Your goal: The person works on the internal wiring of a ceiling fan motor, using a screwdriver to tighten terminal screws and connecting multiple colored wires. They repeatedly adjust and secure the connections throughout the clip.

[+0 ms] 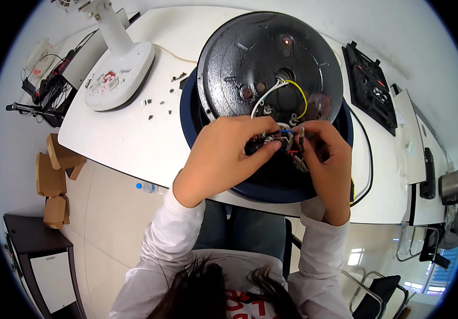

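Left hand (221, 151) and right hand (327, 157) pinch wires (286, 131) over the blue shell (271, 194), near the worktop (117, 130)'s front edge; contact partly hidden. Advisable: brace left, work right gently, keep yellow lead (304, 101) slack.

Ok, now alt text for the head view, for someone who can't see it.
A person's left hand and right hand hold wires over a round dark blue housing, a black disc beyond them. On the white table, small parts and a white stand are at left, a black tool case at right.
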Motion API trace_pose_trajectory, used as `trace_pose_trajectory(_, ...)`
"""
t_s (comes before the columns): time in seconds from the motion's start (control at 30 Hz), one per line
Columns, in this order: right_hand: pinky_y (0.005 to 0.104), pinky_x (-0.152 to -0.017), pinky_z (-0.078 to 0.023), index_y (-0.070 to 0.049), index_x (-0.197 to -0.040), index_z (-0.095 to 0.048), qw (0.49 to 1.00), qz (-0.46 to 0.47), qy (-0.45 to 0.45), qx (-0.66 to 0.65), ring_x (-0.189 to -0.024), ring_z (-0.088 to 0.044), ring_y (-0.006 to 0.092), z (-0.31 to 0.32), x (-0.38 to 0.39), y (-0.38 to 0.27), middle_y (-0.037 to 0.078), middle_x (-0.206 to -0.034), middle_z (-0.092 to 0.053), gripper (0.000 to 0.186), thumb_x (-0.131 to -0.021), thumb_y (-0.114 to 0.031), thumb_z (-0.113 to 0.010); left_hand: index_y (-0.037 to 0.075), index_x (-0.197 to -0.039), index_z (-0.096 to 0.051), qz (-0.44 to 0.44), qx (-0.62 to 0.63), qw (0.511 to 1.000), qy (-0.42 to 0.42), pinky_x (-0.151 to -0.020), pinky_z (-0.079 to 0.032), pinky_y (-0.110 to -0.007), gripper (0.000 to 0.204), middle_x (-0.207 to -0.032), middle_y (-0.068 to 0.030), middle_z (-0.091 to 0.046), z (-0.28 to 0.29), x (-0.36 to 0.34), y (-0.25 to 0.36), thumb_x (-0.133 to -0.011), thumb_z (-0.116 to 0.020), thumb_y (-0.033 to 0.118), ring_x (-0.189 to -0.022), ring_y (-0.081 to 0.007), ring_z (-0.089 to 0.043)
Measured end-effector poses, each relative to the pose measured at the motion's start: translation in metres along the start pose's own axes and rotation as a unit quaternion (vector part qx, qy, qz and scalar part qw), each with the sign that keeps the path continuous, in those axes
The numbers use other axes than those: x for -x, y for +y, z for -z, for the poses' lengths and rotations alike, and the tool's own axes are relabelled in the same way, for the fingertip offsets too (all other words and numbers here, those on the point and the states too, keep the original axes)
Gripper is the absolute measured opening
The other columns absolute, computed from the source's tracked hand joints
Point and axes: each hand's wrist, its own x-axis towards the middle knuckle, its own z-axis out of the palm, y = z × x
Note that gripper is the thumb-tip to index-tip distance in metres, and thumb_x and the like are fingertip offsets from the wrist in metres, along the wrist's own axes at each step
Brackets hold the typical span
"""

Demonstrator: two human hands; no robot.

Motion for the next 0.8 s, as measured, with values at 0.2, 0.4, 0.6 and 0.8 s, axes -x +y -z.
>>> trace_pose_trajectory(0.2, 0.0295, -0.063, -0.046, -0.006, -0.099, -0.067, 0.98, 0.134, 0.001, 0.147, -0.069, -0.058, 0.02, 0.008, -0.037, -0.032, 0.007, -0.094, -0.063, 0.019, -0.081, 0.001, -0.065, 0.004, -0.094, -0.067, 0.006, 0.015, 1.0, 0.014, -0.055, -0.045, -0.033, 0.019, -0.072, -0.0139, -0.064, 0.001, 0.0, -0.004, -0.082, -0.069, 0.018, -0.059, -0.0276, -0.06)
trace_pose_trajectory(0.4, 0.0341, -0.072, -0.049, -0.01, -0.093, -0.065, 0.925, 0.228, -0.031, 0.303, -0.083, -0.06, 0.0247, 0.0, -0.073, -0.019, 0.002, -0.092, -0.063, 0.015, -0.079, -0.006, -0.067, 0.002, -0.094, -0.066, -0.002, 0.014, 1.0, 0.028, -0.054, -0.044, -0.032, 0.02, -0.075, -0.014, -0.064, -0.001, 0.0, -0.003, -0.082, -0.069, 0.017, -0.06, -0.0241, -0.059)
trace_pose_trajectory(0.6, 0.0333, -0.069, -0.049, -0.01, -0.089, -0.064, 0.917, 0.246, -0.049, 0.311, -0.081, -0.059, 0.0232, 0.007, -0.08, -0.007, 0.001, -0.087, -0.063, 0.009, -0.08, -0.007, -0.065, 0.001, -0.094, -0.066, 0.023, 0.014, 0.999, 0.019, -0.051, -0.042, -0.029, 0.018, -0.074, -0.0129, -0.064, 0.004, 0.001, -0.001, -0.082, -0.069, 0.015, -0.055, -0.0212, -0.055)
trace_pose_trajectory(0.8, 0.0316, -0.065, -0.047, -0.009, -0.09, -0.065, 0.936, 0.253, -0.09, 0.229, -0.074, -0.057, 0.022, 0.014, -0.086, -0.005, 0.001, -0.087, -0.065, 0.014, -0.078, -0.004, -0.069, 0.001, -0.09, -0.065, 0.044, 0.024, 0.998, 0.035, -0.049, -0.039, -0.029, 0.016, -0.07, -0.0119, -0.062, -0.001, -0.002, -0.004, -0.083, -0.069, 0.015, -0.048, -0.0208, -0.049)
